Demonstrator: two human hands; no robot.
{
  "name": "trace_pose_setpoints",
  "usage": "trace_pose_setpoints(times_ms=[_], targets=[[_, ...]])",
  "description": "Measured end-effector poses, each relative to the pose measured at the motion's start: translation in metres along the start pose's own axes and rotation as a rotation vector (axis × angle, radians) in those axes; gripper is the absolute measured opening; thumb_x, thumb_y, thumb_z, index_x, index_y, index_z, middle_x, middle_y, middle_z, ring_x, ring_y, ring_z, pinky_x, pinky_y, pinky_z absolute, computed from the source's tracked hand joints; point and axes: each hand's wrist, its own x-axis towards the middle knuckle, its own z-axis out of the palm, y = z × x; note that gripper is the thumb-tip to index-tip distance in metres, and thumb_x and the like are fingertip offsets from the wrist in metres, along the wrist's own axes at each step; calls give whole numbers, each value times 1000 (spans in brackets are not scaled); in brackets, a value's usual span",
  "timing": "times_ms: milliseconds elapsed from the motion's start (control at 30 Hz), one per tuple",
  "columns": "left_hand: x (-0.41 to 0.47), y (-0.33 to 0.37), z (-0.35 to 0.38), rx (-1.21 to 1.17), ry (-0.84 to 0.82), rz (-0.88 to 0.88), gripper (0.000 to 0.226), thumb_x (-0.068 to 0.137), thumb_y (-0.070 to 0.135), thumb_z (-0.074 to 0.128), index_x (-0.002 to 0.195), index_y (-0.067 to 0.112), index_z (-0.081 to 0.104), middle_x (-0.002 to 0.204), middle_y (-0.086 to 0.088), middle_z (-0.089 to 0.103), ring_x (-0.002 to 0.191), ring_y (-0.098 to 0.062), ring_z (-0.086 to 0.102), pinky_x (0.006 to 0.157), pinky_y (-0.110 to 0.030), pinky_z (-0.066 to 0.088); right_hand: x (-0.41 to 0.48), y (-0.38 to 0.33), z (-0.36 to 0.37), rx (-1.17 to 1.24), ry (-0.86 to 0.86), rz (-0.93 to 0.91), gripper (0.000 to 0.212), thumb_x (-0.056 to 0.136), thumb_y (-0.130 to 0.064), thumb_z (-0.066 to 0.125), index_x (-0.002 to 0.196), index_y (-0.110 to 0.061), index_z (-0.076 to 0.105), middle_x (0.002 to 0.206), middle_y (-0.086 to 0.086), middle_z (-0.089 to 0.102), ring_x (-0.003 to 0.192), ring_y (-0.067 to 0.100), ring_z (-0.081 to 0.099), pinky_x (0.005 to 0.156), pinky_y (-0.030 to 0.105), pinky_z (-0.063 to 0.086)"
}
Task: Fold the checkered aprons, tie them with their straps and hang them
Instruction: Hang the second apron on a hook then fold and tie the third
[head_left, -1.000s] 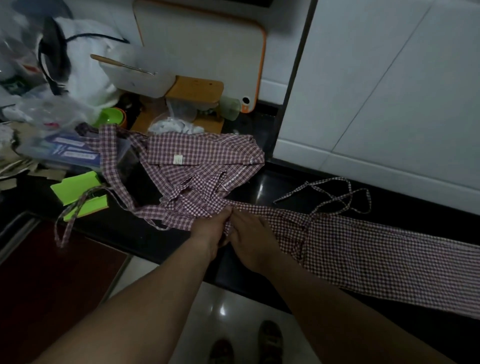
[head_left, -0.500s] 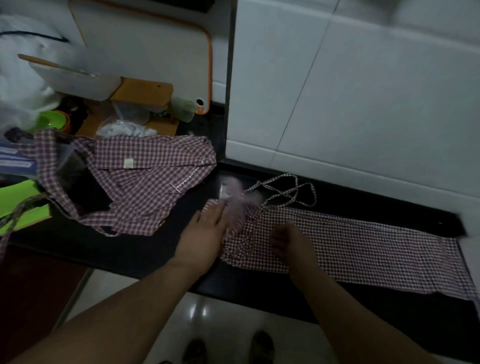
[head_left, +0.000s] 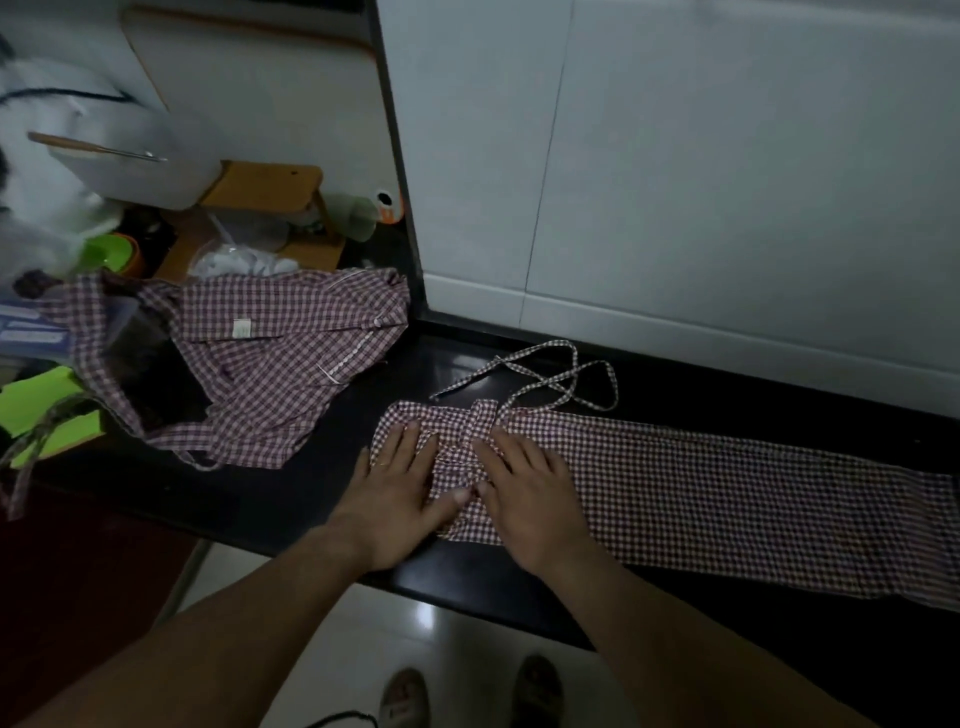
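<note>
A folded checkered apron (head_left: 727, 483) lies flat along the counter, straps (head_left: 550, 379) loose; another apron (head_left: 270, 374) crumpled left.

Domestic kitchen. Evidence:
- Black polished stone worktop (head_left: 291, 499) running along a wall of large white tiles (head_left: 727, 182).
- White chopping board (head_left: 270, 104) with an orange rim, leaning upright against the wall.
- Wooden-handled knife (head_left: 98, 148) laid across a white tub.
- Green bowl (head_left: 106, 254), pale green cup (head_left: 353, 215) and clear plastic bags (head_left: 244, 260) crowded at the worktop's left end.
- Glossy light floor tiles (head_left: 415, 623) below.
</note>
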Motion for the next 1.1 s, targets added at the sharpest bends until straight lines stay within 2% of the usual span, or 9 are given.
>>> trace_pose_setpoints(times_ms=[133, 267, 467, 533, 633, 700, 800, 933, 1100], targets=[[7, -8, 6, -330, 486, -191, 73, 100, 50, 53, 157, 10, 34, 160, -22, 34, 148, -41, 32, 120, -52, 32, -4, 4, -13, 69, 99, 29, 50, 106, -50, 37, 151, -30, 43, 153, -3, 45, 137, 18, 43, 112, 42, 38], [16, -9, -4, -654, 477, -465, 64, 98, 50, 61, 145, 13, 38, 141, -24, 49, 130, -44, 49, 113, -53, 39, -26, 6, -21, 67, 35, -39, 47, 101, -55, 43, 144, -36, 46, 122, -6, 51, 108, 14, 48, 93, 35, 46], [-5, -2, -16, -704, 619, -346, 17, 109, 34, 43, 101, 19, 38, 96, -9, 59, 91, -34, 59, 82, -42, 42, -28, 11, 2, 112, 48, -17, 24, 102, -36, 50, 117, -27, 66, 113, -6, 53, 100, 15, 51, 86, 36, 52], [-3, -6, -18, -837, 664, -448, 18, 110, 29, 43, 107, 12, 38, 100, -10, 60, 99, -34, 59, 87, -38, 38, -26, 13, -1, 101, 139, 1, 16, 97, -23, 59, 110, -25, 69, 111, -6, 55, 98, 16, 51, 85, 36, 51], [8, -22, -21, -984, 508, -617, 53, 106, 48, 48, 129, -1, 49, 130, -21, 61, 120, -36, 58, 107, -39, 41, -28, 25, -14, 5, 79, 46, 44, 91, -21, 61, 134, -31, 61, 133, -7, 55, 116, 18, 52, 95, 37, 45], [15, -27, -20, -914, 336, -617, 71, 99, 61, 55, 122, -5, 64, 124, -22, 68, 116, -38, 65, 103, -42, 50, -30, 28, -25, -34, 54, 87, 54, 90, -29, 52, 144, -31, 51, 146, -7, 47, 127, 19, 48, 103, 39, 43], [19, -22, -18, -869, 230, -544, 53, 94, 48, 71, 107, -3, 70, 111, -16, 73, 99, -30, 70, 87, -34, 52, -29, 18, -29, -4, 79, 71, 55, 92, -34, 41, 146, -26, 47, 136, -6, 50, 117, 16, 49, 100, 37, 46], [14, -6, -26, -765, 428, -395, 15, 91, 22, 71, 89, 8, 64, 93, -10, 73, 87, -26, 68, 82, -41, 56, -20, 9, -5, 73, -30, 43, 52, 94, -31, 36, 139, -20, 58, 128, -3, 55, 110, 19, 51, 99, 40, 49], [1, 59, -42, -291, 547, -98, 19, 90, 24, 65, 94, 18, 47, 101, -5, 51, 80, -26, 53, 66, -36, 40, -10, 6, -16, 636, 12, 317, 41, 103, -23, 42, 136, -15, 64, 132, 0, 59, 121, 17, 54, 106, 26, 39]])
